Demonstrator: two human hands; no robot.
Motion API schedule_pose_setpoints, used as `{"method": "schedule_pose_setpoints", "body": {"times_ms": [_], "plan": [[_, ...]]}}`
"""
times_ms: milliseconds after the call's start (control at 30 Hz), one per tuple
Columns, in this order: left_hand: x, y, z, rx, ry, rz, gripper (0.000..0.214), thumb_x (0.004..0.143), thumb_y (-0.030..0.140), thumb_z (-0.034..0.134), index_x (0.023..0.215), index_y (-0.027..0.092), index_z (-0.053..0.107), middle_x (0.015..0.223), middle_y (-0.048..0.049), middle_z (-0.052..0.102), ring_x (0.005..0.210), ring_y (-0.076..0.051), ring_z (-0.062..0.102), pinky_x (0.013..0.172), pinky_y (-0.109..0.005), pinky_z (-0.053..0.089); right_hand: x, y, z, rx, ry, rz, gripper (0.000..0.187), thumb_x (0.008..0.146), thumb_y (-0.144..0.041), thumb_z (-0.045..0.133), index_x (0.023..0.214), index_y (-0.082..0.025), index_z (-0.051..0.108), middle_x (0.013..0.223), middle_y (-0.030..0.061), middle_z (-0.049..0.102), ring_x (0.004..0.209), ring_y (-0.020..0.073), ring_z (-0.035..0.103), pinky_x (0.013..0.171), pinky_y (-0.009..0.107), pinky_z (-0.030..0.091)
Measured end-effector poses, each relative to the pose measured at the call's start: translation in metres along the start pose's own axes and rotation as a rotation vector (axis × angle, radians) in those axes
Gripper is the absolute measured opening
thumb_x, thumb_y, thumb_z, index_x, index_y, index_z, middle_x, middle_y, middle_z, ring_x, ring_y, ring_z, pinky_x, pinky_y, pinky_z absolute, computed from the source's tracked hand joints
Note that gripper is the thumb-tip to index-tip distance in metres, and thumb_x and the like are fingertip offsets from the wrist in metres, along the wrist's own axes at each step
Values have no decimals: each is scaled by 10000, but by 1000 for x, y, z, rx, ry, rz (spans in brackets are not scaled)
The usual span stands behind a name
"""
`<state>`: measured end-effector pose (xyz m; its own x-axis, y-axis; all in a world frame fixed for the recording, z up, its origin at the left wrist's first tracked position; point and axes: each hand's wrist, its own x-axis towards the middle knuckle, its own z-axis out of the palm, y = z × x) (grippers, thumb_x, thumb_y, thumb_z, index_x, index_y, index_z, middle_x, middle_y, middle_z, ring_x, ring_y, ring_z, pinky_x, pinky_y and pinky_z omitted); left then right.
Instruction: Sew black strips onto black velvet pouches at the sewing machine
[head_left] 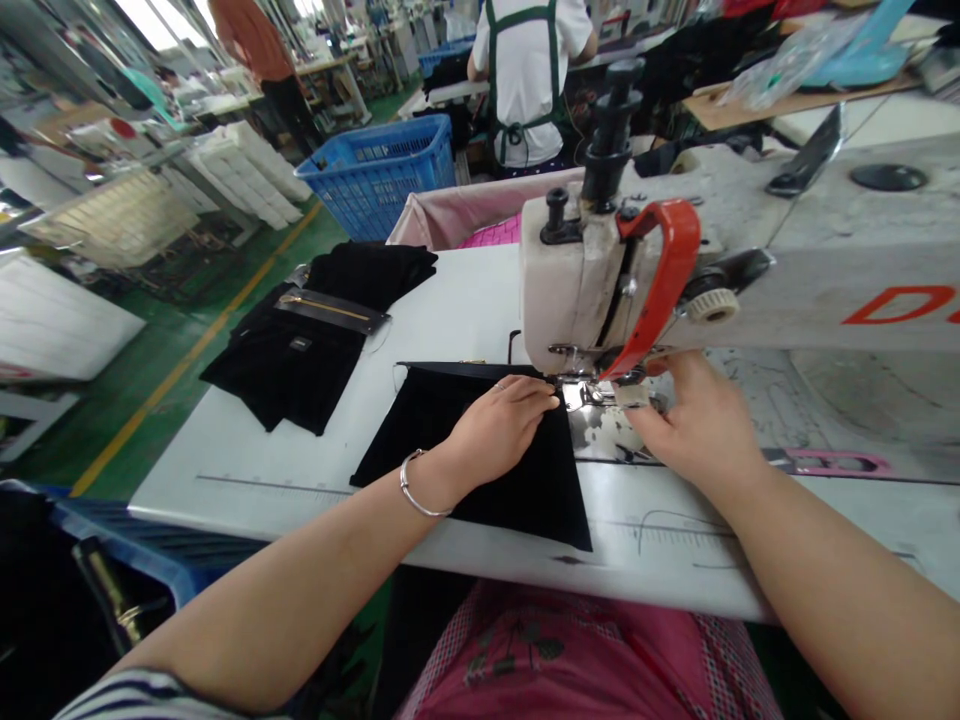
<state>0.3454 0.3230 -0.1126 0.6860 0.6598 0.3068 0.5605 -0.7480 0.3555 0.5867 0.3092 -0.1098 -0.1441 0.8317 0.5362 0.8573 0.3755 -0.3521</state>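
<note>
Head view, left hand (499,425) flat on soft black fabric (480,460)

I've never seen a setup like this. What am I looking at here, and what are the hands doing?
This is one view from a camera worn on the person's head, looking down at a white table. The big pale machine is a sewing machine with a red guard. The left hand lies flat on a black cloth, its fingertips near the needle. The right hand rests by the presser foot; what it grips is hidden. A pile of black pieces lies further left. A blue crate and other people stand behind.
</note>
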Motion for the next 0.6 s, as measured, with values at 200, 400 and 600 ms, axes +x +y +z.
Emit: {"method": "schedule_pose_setpoints", "body": {"times_ms": [200, 400, 600], "plan": [[0, -1, 1, 11, 10, 14, 256, 932, 103, 474, 1149, 131, 608, 1207, -88, 623, 1155, -199, 552, 1054, -402, 475, 2, 4, 6, -38, 53, 58, 123, 887, -312, 518, 869, -200, 564, 831, 73, 661, 792, 271, 634, 665, 355, 438], [-1, 0, 2, 22, 15, 19, 263, 936, 101, 465, 1154, 141, 607, 1221, -84, 622, 1176, -206, 548, 1063, -424, 467, 3, -2, 8, 24, 104, 78, 127, 879, -320, 548, 886, -202, 595, 814, 57, 661, 773, 246, 634, 679, 344, 447], [-3, 1, -1, 22, -22, 6, 272, 946, 114, 456, 1177, 137, 600, 1245, -82, 607, 1183, -201, 534, 1076, -420, 454, 6, 13, -32, 151, -286, -41, 153, 855, -275, 603, 998, -233, 634, 904, 33, 675, 749, 208, 627, 705, 353, 477]]}}
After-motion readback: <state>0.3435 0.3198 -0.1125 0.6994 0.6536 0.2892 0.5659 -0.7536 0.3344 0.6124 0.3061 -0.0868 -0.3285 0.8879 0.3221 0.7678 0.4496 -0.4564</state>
